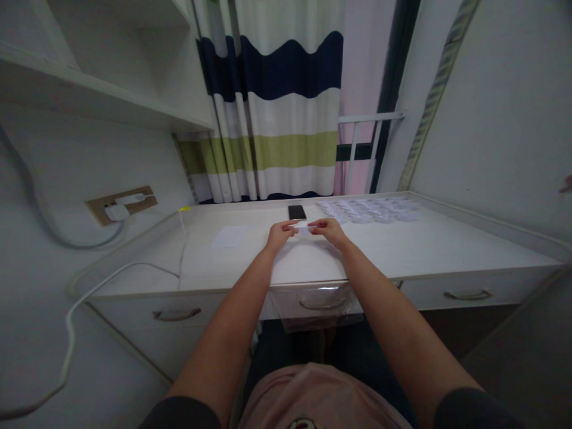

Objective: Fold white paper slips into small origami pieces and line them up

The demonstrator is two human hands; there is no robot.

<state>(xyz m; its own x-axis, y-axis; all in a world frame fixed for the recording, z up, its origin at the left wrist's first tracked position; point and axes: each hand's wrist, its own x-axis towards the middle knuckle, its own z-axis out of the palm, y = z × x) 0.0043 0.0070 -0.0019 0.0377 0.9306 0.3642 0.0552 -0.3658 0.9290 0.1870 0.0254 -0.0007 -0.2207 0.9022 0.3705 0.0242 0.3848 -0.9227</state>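
Over the middle of the white desk (250,262), a small white piece that looks like paper (304,229) is stretched between my two hands. My left hand (281,233) pinches its left end, fingers pointing inward. The right end is pinched by my right hand (329,231). Just beyond my fingers lies a dark phone (297,213). To the left, flat white paper (229,236) rests on the desktop. Many crumpled-looking white pieces (369,210) are laid out in rows at the back right; their exact kind is too small to tell.
A clear plastic sheet (308,304) hangs from the desk's front edge over the middle drawer. A white cable (134,265) runs across the left side, near a wall socket (121,205). Shelves (107,83) jut out at upper left, and a striped curtain (290,119) hangs behind.
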